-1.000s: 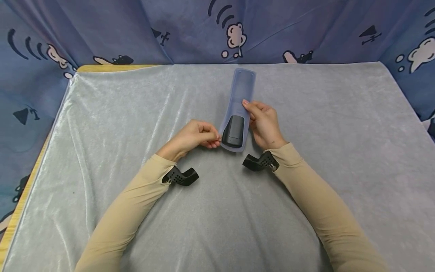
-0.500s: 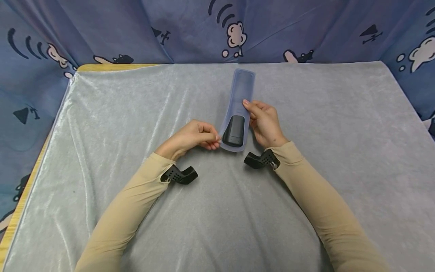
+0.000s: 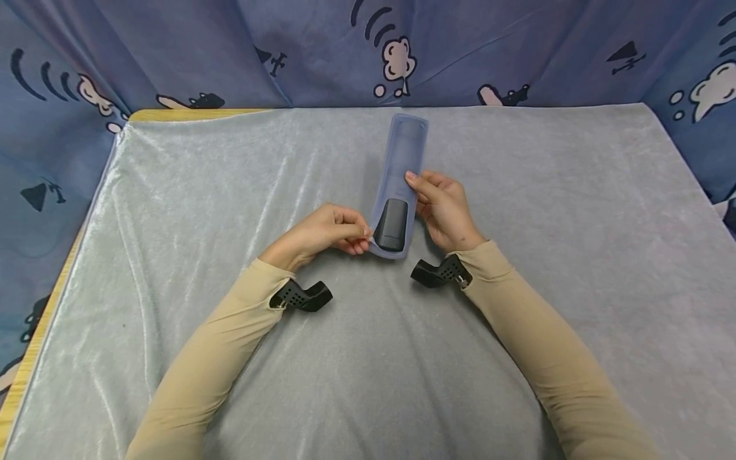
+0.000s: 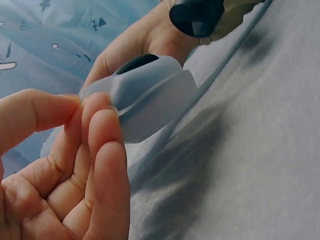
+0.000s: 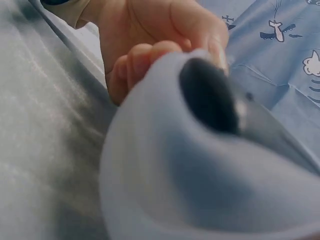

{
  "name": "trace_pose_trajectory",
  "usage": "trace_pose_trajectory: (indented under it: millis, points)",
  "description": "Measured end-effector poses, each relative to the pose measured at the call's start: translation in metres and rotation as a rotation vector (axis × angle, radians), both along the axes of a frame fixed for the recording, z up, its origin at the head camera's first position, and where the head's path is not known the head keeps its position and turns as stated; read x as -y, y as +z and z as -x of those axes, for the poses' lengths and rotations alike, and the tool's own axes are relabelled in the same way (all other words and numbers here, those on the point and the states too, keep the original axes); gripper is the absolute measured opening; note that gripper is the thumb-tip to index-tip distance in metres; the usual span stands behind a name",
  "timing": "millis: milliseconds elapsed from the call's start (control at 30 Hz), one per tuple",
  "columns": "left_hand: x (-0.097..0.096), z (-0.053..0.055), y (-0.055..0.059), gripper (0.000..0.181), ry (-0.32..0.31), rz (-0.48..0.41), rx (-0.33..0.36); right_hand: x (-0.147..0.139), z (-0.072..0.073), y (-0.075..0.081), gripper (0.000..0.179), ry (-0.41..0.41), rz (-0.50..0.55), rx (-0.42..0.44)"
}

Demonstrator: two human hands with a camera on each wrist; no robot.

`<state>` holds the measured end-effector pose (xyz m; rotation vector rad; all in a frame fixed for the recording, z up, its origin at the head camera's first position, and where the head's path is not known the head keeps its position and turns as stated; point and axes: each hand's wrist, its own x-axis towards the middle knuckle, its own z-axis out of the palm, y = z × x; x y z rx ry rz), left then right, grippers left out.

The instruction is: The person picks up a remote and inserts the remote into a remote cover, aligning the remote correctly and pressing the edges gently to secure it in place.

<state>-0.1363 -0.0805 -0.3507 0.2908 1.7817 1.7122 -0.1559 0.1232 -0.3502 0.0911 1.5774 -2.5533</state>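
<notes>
A long, translucent bluish sleeve (image 3: 407,144) lies between my hands in the head view, tilted slightly. At its near end sits a black device (image 3: 392,225) with a smooth back, its kind not clear. My left hand (image 3: 338,231) pinches the sleeve's lower left edge between thumb and fingertips. On the other side, my right hand (image 3: 447,207) grips the sleeve's right edge, thumb on top and fingers beneath. The left wrist view shows the sleeve's lip (image 4: 150,92) stretched from the left fingertips. In the right wrist view the dark device end (image 5: 210,95) shows inside the sleeve's opening.
A grey velvety cloth (image 3: 489,358) covers the table, with yellow wood (image 3: 190,115) bare along its back left edge. Behind and at the sides hangs a blue patterned curtain (image 3: 322,57). Black wrist mounts (image 3: 439,273) sit on both sleeved forearms.
The sleeve and black device have shifted slightly left, with the right fingertips following. My left hand keeps its pinch, nearly still.
</notes>
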Motion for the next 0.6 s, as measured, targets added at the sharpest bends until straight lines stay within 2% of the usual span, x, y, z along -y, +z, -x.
trace_pose_trajectory:
  millis: [200, 333, 433, 500, 600]
  points:
    - [0.003, 0.001, 0.001, 0.015, -0.031, 0.050, 0.002, 0.000, 0.000, 0.002, 0.004, -0.019, 0.029, 0.010]
    - [0.004, 0.000, 0.000, 0.016, -0.108, 0.125, 0.049, -0.002, 0.000, 0.005, 0.012, -0.055, 0.057, 0.006]
    - [0.001, -0.003, -0.001, 0.015, -0.168, 0.138, 0.099, -0.002, -0.001, 0.007, 0.014, -0.074, 0.069, 0.000]
    - [-0.003, -0.006, -0.001, 0.018, -0.171, 0.115, 0.132, -0.002, -0.001, 0.007, 0.012, -0.083, 0.074, -0.003]
    - [-0.009, -0.009, -0.002, 0.023, -0.122, 0.069, 0.178, -0.002, 0.000, 0.008, 0.010, -0.100, 0.084, -0.005]
